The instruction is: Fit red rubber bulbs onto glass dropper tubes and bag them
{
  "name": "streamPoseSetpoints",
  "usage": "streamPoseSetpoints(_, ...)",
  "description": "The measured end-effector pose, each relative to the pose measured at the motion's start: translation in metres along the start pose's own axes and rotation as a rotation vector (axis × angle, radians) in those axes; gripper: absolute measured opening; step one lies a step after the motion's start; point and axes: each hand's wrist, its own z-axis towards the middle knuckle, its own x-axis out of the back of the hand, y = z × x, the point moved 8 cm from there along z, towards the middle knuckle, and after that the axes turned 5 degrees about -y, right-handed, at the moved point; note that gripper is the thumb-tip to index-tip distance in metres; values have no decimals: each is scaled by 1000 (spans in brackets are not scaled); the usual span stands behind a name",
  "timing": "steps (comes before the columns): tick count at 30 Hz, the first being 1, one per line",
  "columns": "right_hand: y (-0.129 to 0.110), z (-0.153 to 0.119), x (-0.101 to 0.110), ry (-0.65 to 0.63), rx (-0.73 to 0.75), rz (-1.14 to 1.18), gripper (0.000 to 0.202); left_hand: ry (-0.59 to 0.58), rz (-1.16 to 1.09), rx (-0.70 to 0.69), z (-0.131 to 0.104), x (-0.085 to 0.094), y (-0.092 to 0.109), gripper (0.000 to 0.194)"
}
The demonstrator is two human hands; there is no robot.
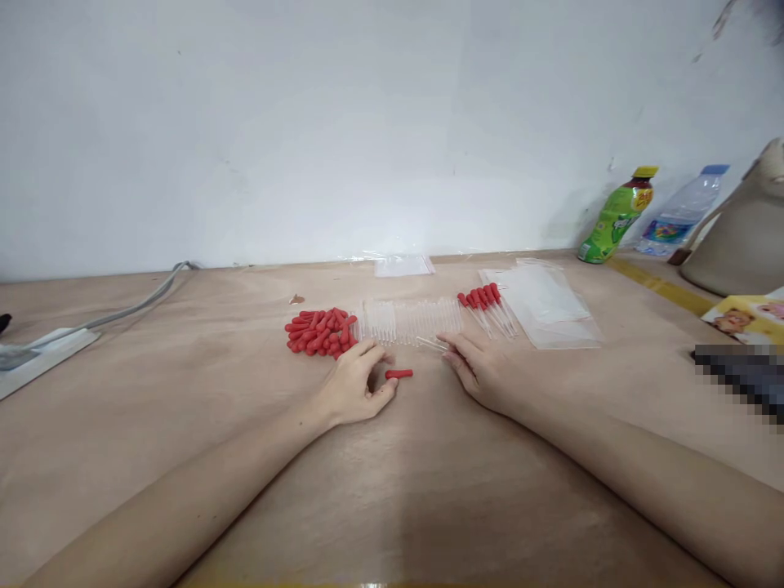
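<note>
Red rubber bulb, small and club-shaped (399,373), lies at the thumb tip of my left hand (354,382), whose fingers are curved; I cannot tell if they press on it. My right hand (481,369) is pinching a clear, thin tube (431,344), which points toward the left hand. As I judge, a smaller part of the work is done: beyond the right hand, a group of clear tubes with red tops (483,297) is already joined, while beyond the gap between both hands, a row of bare clear tubes (429,318) has no tops. Just beyond the left hand is a heap of loose red bulbs (315,331). The single bulb looks smooth and evenly red, resting on its side. Farther beyond the right hand, flat translucent plastic bags (548,298) lie on the pale wooden table (343,506).
</note>
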Motion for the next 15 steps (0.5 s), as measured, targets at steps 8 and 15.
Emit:
streamPoseSetpoints(8, -18, 2, 8, -50, 73, -11, 18, -11, -119, -12, 10, -5, 6, 15)
streamPoseSetpoints(15, -20, 2, 9, -45, 94, -2, 19, 56, -276, 94, 8, -4, -7, 14)
